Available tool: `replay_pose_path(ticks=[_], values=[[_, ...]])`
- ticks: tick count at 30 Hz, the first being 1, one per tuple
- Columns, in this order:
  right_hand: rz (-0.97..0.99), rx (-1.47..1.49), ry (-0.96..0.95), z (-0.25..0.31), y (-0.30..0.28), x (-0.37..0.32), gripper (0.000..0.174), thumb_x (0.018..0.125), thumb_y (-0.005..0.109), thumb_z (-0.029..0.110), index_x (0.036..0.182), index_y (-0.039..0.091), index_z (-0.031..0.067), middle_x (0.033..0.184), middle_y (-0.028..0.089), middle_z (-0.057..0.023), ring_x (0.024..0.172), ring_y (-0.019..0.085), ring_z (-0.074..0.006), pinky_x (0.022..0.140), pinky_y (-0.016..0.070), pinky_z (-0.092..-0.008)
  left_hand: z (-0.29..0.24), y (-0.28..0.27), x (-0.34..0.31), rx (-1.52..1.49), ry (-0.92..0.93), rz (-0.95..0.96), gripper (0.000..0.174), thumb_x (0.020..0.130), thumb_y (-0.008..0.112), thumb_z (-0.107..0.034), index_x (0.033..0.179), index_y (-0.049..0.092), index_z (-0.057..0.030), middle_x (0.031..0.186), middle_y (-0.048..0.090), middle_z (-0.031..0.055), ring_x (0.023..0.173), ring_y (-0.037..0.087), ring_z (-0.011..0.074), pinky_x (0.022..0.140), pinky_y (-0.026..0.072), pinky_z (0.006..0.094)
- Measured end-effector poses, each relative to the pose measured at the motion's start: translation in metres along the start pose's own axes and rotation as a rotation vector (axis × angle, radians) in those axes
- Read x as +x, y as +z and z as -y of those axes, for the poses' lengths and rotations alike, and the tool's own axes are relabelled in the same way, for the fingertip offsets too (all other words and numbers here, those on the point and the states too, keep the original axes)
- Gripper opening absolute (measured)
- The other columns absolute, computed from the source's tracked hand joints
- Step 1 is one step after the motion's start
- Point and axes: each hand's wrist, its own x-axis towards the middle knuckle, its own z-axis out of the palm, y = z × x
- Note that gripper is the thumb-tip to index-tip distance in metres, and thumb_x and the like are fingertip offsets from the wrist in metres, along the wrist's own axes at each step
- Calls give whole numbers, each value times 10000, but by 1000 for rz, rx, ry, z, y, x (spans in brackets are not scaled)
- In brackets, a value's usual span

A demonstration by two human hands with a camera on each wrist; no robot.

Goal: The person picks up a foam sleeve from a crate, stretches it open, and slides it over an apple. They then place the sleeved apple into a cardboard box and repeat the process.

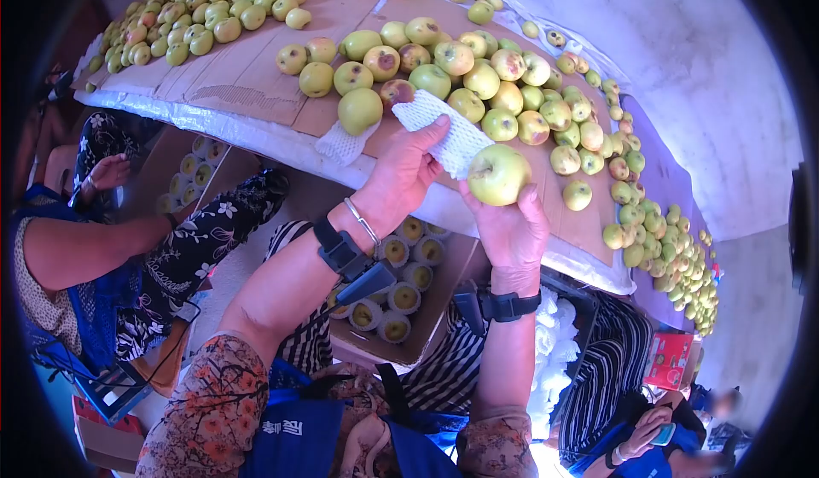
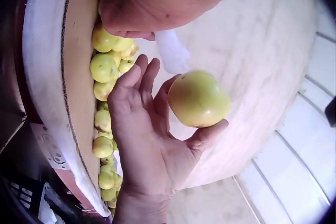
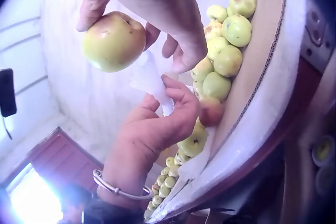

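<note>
My left hand (image 1: 403, 175), with a bracelet at its wrist, pinches a white foam net sleeve (image 1: 439, 130) between thumb and fingers over the table's front edge. Beside it, a yellow-green apple (image 1: 498, 175) is held by my right hand (image 1: 512, 235), thumb on one side and fingers on the other. In the left wrist view, the apple (image 2: 199, 99) shows at the thumb and fingertips of the right hand (image 2: 152, 134). The sleeve's end lies close to the apple, which is outside it. In the right wrist view, the sleeve (image 3: 152, 83) looks flattened in the left hand's fingers.
Loose apples (image 1: 508, 98) lie piled on the cardboard-covered table (image 1: 247, 94). Another foam sleeve (image 1: 344, 147) rests at its edge under an apple (image 1: 359, 111). Below stands a carton (image 1: 384, 348) of sleeved apples, beside a heap of white sleeves (image 1: 554, 333). People sit on both sides.
</note>
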Motion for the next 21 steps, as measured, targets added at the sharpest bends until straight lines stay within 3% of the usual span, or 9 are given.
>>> replay_pose_path(ticks=[3, 6, 8, 10, 12, 15, 18, 21], values=[[-13, 107, -12, 3, -1, 0, 739, 816, 749, 436, 1372, 434, 65, 1333, 514, -116, 1241, 493, -294, 1014, 445, -519, 0, 0, -3, 60, -37, -44, 338, 884, 707, -120, 1188, 562, -90, 1100, 637, 5, 998, 623, 139, 863, 491, 266], [-31, 157, -33, 9, -5, 0, 691, 834, 733, 430, 1360, 447, 84, 1307, 526, -105, 1194, 516, -282, 980, 475, -496, -1, 15, -16, 588, 252, -213, 392, 841, 721, -81, 1191, 550, -40, 1122, 624, 56, 1010, 617, 199, 886, 489, 316], [-63, 114, -58, 12, -5, -1, 669, 845, 724, 425, 1355, 450, 90, 1300, 530, -99, 1183, 519, -278, 960, 486, -482, 8, 13, -8, 846, 749, -311, 457, 804, 737, -75, 1209, 534, -10, 1128, 616, 94, 1025, 608, 234, 907, 483, 352], [-74, 74, -73, 16, -7, -1, 650, 855, 714, 423, 1351, 453, 95, 1292, 534, -95, 1170, 523, -274, 939, 495, -469, 5, 16, -10, 1063, 993, -249, 512, 800, 745, -104, 1241, 509, 7, 1142, 607, 109, 1055, 590, 232, 932, 470, 357], [-66, 36, -73, 18, -9, -1, 633, 865, 702, 427, 1348, 455, 101, 1283, 539, -94, 1157, 528, -269, 917, 501, -457, -4, 14, -21, 1250, 964, -28, 561, 829, 745, -168, 1288, 476, 11, 1166, 597, 99, 1099, 562, 192, 960, 452, 330], [-85, 110, -69, 16, -7, -1, 630, 875, 682, 453, 1338, 456, 91, 1262, 547, -97, 1110, 547, -281, 880, 508, -437, 10, 23, -30, 1128, 567, 101, 558, 780, 731, -121, 1265, 495, 18, 1116, 624, 154, 1050, 606, 251, 929, 486, 385], [-66, 134, -24, 16, -7, 1, 625, 888, 657, 477, 1330, 457, 82, 1249, 550, -100, 1071, 562, -297, 854, 511, -422, 10, 26, -30, 1124, 484, 146, 535, 795, 699, -121, 1267, 492, 21, 1105, 633, 156, 996, 629, 232, 866, 520, 365], [-39, 204, -5, 15, -10, 1, 588, 901, 661, 412, 1338, 465, 71, 1277, 555, -103, 1156, 547, -263, 888, 525, -406, 11, 24, -24, 1047, 436, 131, 535, 791, 687, -97, 1271, 485, 29, 1101, 635, 161, 937, 647, 219, 818, 541, 336]])
